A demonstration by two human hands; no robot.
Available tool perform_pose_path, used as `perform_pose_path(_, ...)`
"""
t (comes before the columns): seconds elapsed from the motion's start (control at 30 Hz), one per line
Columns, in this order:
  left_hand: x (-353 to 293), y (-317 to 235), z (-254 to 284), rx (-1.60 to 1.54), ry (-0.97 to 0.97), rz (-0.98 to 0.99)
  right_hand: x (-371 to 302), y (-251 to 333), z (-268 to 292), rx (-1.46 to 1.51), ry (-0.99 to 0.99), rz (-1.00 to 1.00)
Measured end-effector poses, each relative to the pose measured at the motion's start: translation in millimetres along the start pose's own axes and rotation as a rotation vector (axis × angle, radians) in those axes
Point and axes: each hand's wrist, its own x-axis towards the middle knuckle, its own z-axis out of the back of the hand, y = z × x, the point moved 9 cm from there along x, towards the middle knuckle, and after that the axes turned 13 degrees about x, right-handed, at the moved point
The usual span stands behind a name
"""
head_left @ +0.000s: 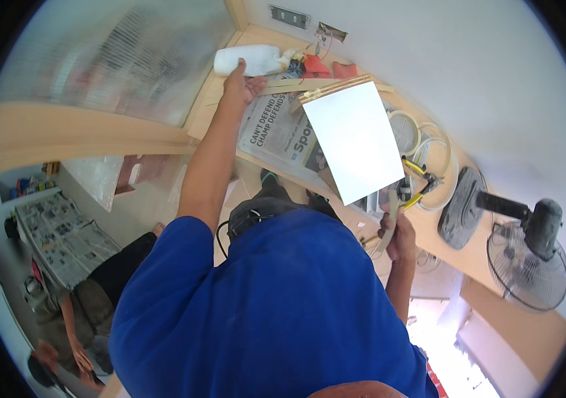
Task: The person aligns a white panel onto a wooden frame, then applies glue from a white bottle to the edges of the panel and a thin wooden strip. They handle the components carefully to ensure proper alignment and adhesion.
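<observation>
My left hand [243, 83] reaches far up the wooden counter [210, 113], fingers apart, fingertips against a white plastic bottle [250, 60] lying on its side. My right hand [399, 239] is closed around a pale flat strip [393, 211] that runs up toward a coil of white banding [432, 149]. Between the hands a white rectangular panel [352, 139] with a wooden edge at its far end lies tilted over a spread newspaper [273, 132]. Yellow-handled pliers [417, 178] rest by the panel's right edge.
Red and orange items [326, 67] lie past the bottle near the wall. A dark pedestal fan [528, 259] and a grey rounded object [462, 209] stand at the right. Another person [74, 318] crouches at lower left beside sheets of newspaper [64, 239].
</observation>
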Motion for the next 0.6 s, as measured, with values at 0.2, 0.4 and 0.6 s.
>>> perform_pose_path(0.2,24.8,-37.3,5.7,-0.024,-0.246,-0.064,-52.7,-71.2,-29.8,-0.065,-0.151,0.036)
perform_pose_path(0.4,45.2,-63.0,-18.1,-0.232,-0.070,-0.126,-70.9,-107.0,-36.8,0.000,-0.201,-0.007)
perform_pose_path(0.6,-62.1,-121.3,-30.4,-0.094,-0.012,-0.688,-77.9,-129.4,-34.8,0.035,-0.250,-0.030)
